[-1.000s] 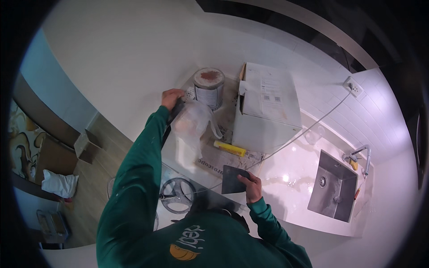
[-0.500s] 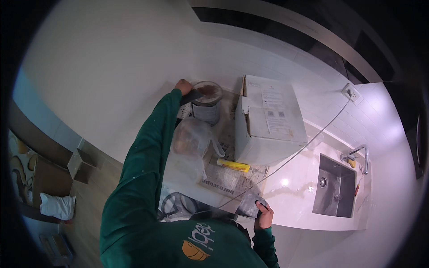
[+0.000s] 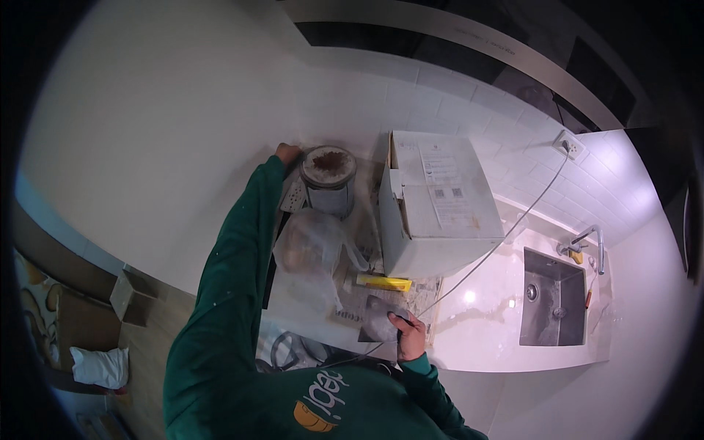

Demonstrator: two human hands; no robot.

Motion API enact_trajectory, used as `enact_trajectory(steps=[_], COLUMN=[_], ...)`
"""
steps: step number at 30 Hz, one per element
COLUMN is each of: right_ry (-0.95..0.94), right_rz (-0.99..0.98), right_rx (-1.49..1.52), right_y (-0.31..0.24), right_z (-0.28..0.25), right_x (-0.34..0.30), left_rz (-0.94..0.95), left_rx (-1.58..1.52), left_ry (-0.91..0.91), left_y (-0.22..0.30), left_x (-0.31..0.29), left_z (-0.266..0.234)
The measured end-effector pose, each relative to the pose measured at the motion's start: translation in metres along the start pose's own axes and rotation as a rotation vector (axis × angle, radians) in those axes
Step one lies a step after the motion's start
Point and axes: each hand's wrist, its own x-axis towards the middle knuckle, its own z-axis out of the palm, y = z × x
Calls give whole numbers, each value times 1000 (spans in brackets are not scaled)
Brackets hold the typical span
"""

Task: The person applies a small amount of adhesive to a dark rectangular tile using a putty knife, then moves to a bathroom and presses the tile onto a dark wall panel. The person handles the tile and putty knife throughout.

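Note:
At the back left corner of the counter, my left hand (image 3: 289, 153) is closed beside a round bucket (image 3: 330, 202) whose whitish lid (image 3: 327, 166) has a red-brown stain. Whatever the left fingers hold, if anything, is hidden. Close to my body, my right hand (image 3: 412, 339) grips a square, dark grey flat piece (image 3: 383, 323) with a whitish, dusty middle, thumb on top. It hovers over or near the newspaper (image 3: 348, 315); contact cannot be told. A translucent plastic bag (image 3: 312, 246) with something inside lies between bucket and newspaper.
A large white cardboard box (image 3: 444, 191) stands behind a yellow tool or package (image 3: 384, 282). One cable (image 3: 499, 249) runs from the wall socket (image 3: 570, 147) across the counter. At right is a steel sink (image 3: 554, 301) with a faucet (image 3: 587, 242). A perforated light piece (image 3: 294, 196) leans by the bucket.
My right hand has lifted its flat piece up and left over the newspaper. My left hand has shifted slightly left, and the dark flat thing it had over the bucket's edge no longer shows.

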Motion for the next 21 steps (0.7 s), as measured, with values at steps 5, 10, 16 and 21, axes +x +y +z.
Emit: enact_trajectory(steps=[5,10,16,21], right_ry=[-44,-62,-94,-158], right_rz=[-9,29,-192,-362], right_rx=[19,-7,-228,-96], right_y=[-17,-27,-70,-115], right_z=[34,57,105,177], right_x=[14,30,62,112], left_rz=[122,-178,-548,-728], left_rx=[34,-554,-980,-1176], left_ry=[58,287,565,524], left_y=[-5,10,64,106], left_x=[-13,-49,-161,-259], left_z=[-32,-62,-103,-114])
